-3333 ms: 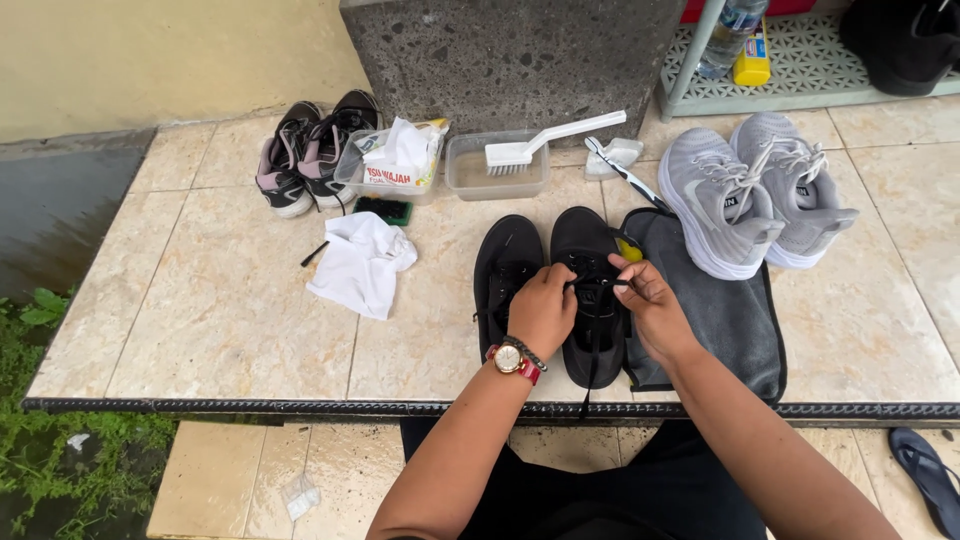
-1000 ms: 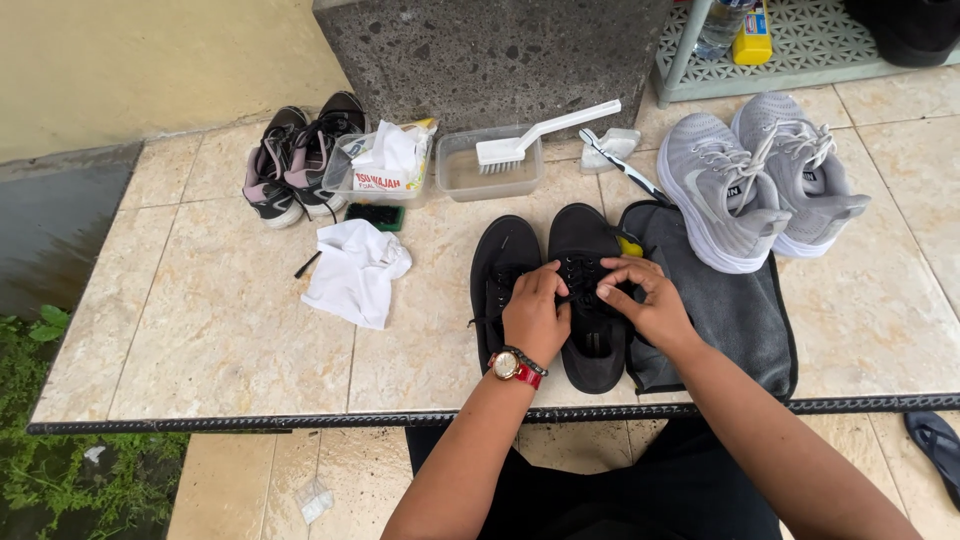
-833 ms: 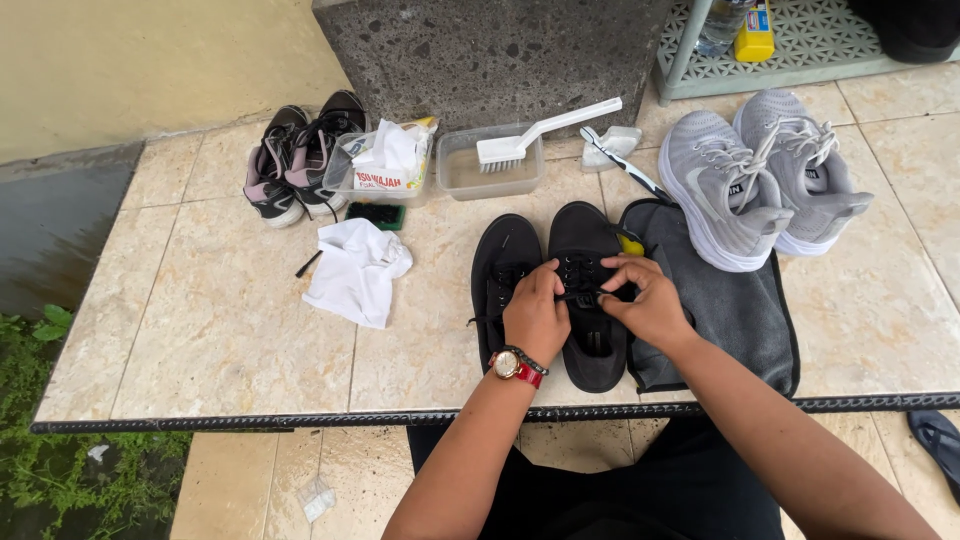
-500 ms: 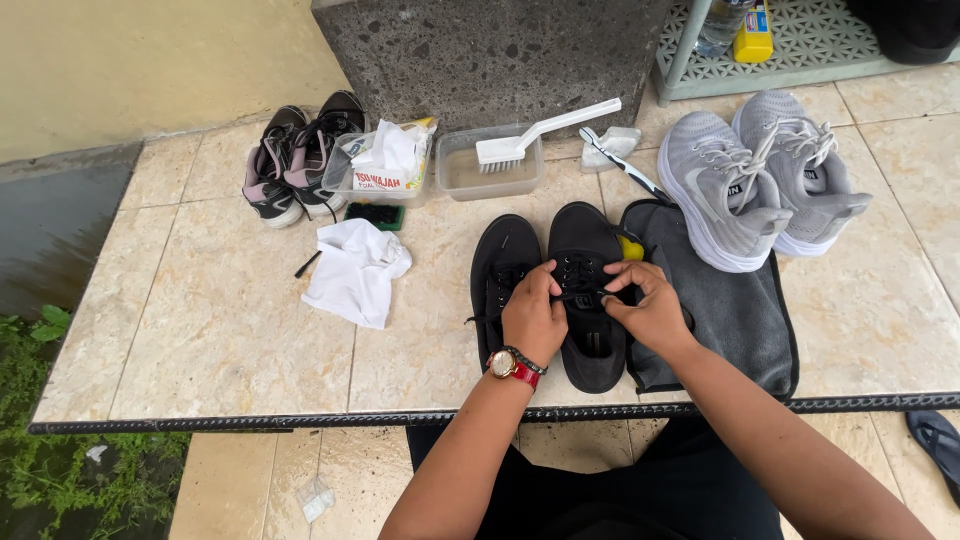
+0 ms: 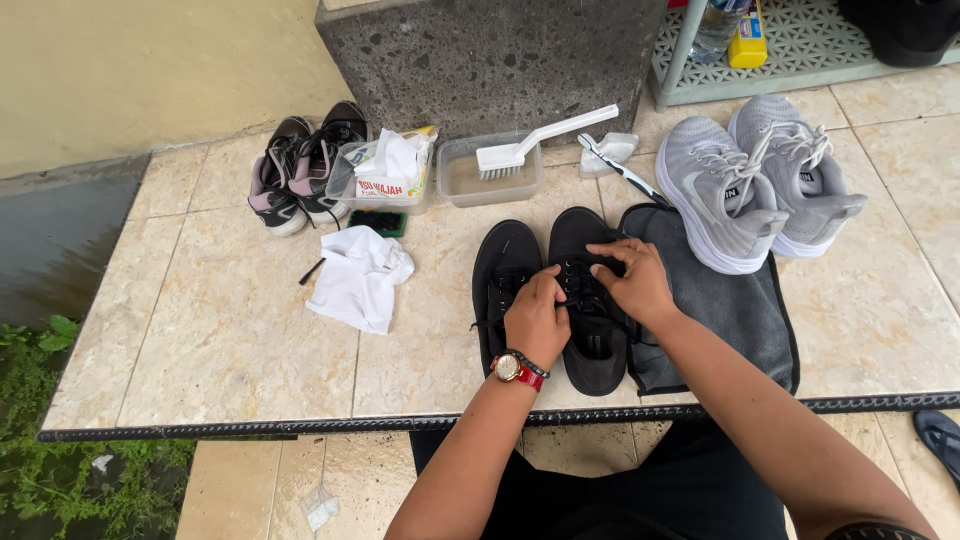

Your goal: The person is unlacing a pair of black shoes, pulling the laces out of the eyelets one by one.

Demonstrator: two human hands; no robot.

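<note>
The right black shoe [image 5: 590, 310] of a pair at the desk's [image 5: 230, 340] front edge, beside a grey towel [image 5: 730, 305], looks light and soft-topped, its thin laces pinched by left hand [image 5: 537, 322] and right hand [image 5: 630, 282].

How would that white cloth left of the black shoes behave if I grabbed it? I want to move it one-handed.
The white cloth lies crumpled in soft folds, so it is probably floppy and would drape from wherever you pinch it. It looks thin, so likely light. Lying flat on the tiled table, it should not roll or tip, though it may slide.
</note>
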